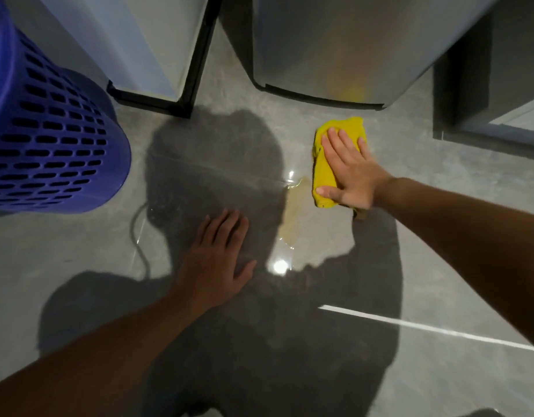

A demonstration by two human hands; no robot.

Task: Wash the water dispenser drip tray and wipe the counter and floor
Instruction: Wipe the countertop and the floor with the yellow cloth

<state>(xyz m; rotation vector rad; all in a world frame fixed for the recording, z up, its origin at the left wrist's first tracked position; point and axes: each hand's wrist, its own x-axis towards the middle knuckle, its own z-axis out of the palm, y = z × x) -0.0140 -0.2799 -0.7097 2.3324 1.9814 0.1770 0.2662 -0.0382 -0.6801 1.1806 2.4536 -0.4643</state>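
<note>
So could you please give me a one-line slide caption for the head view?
Right hand presses a yellow cloth on the wet floor; left hand braces flat.

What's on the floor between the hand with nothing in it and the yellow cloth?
In the head view, a shiny wet patch lies on the grey tiled floor between the left hand and the yellow cloth.

We see a yellow cloth, folded into a thick pad, lying flat on the glossy grey tiled floor just in front of the base of a steel-fronted appliance. Our right hand presses on it, palm down and fingers spread, covering much of its right side. Just left of the cloth and running towards us, a thin film of liquid glistens on the tile, tinged yellow by the cloth's reflection. A grout line crosses the floor nearby.
</note>
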